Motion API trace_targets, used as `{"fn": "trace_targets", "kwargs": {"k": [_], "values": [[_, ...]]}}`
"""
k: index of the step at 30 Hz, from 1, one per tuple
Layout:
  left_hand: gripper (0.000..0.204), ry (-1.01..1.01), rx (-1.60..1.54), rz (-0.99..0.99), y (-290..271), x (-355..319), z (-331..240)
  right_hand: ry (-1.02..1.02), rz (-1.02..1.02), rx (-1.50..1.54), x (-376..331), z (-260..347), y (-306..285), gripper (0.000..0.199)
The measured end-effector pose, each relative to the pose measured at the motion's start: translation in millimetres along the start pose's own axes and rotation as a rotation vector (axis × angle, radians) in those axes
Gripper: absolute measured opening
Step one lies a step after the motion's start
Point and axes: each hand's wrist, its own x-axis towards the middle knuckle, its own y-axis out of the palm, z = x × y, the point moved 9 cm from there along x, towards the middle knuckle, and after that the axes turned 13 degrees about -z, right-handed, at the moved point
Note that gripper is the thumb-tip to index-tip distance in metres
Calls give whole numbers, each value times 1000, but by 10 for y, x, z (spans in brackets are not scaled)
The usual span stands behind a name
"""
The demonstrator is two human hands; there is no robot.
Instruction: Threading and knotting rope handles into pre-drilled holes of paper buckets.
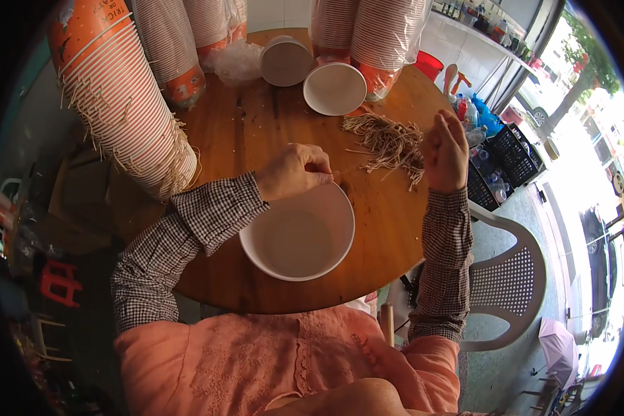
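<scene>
Head view | left hand (292, 173) pinched, right hand (446, 152) curled, holding what I can't tell | best steady white tub (295, 243), tease cords (387, 142) singly

A white bucket (298, 243) stands on the wooden tabletop (388, 232). The left hand (291, 172) has its grip on the bucket's far rim; the right hand (446, 151), curled, is raised right of it. Beyond the bucket lie loose strings (390, 143); left of it rises stacked orange buckets (121, 90).
</scene>
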Motion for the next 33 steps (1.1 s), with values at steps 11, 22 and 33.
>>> {"fn": "trace_targets", "kwargs": {"k": [11, 22, 33], "values": [[9, 202, 376, -136, -199, -10, -161, 166, 284, 105, -370, 330, 74, 19], [22, -122, -693, 142, 499, -449, -978, 321, 454, 213, -1399, 186, 698, 17], [39, 655, 110, -435, 47, -756, -1304, 203, 257, 138, -1286, 290, 143, 15]]}}
